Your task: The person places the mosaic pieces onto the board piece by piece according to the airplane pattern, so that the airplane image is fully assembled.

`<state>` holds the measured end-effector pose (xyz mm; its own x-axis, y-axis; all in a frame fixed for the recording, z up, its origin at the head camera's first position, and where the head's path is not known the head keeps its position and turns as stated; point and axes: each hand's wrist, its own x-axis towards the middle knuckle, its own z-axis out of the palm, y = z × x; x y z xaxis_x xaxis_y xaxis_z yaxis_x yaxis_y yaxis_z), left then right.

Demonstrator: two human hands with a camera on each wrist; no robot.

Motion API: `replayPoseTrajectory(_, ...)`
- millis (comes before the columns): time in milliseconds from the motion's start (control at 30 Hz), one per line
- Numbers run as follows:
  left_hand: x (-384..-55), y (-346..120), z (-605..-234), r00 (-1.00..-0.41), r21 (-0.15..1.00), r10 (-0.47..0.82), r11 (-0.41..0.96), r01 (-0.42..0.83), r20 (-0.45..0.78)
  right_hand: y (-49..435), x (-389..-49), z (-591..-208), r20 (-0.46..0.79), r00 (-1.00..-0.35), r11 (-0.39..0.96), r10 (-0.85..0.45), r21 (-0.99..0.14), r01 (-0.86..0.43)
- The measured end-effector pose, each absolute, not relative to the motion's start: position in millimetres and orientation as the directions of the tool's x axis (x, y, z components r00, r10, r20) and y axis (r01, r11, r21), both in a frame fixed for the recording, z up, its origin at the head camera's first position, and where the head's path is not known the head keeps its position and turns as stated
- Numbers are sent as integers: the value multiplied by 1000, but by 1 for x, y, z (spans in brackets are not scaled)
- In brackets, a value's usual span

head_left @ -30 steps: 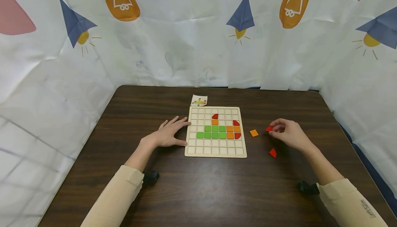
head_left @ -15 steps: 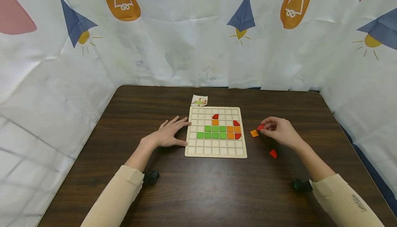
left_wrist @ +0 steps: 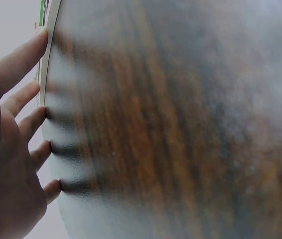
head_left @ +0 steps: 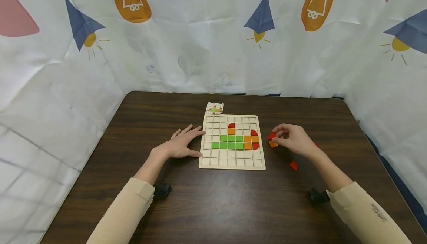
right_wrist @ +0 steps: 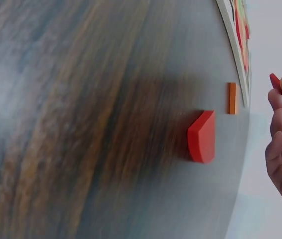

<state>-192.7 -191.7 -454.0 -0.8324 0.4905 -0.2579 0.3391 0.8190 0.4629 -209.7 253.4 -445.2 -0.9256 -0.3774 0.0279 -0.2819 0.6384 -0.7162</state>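
Note:
A pale wooden grid board [head_left: 230, 161] lies mid-table, with green and orange squares and red quarter-circle tiles set in its cells. My left hand [head_left: 180, 144] spreads its fingers against the board's left edge, thumb at the side lower down. Just right of the board, my right hand [head_left: 293, 138] pinches a red tile [head_left: 271, 136] between thumb and fingers; the right wrist view shows this held tile [right_wrist: 276, 82] edge-on. Below it lies a loose orange square [head_left: 273, 144], partly covered in the head view. Nearer me sits a red quarter-circle tile [head_left: 294, 165].
A small printed card [head_left: 214, 108] with a coloured grid picture touches the board's far left corner. Another red piece [head_left: 316, 144] shows partly behind the right wrist. The dark wooden table [head_left: 220, 207] ends at a white patterned cloth [head_left: 200, 62].
My right hand has moved left toward the board, carrying the red tile over beside the orange square. A red piece behind the right wrist has come into sight. My left hand stays put.

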Motion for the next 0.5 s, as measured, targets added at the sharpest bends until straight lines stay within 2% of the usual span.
replayPoseTrajectory(500, -193, -192, -455, -830, 468, 494, 816, 339, -259, 231, -212, -443, 57, -905, 627, -421, -702, -336)
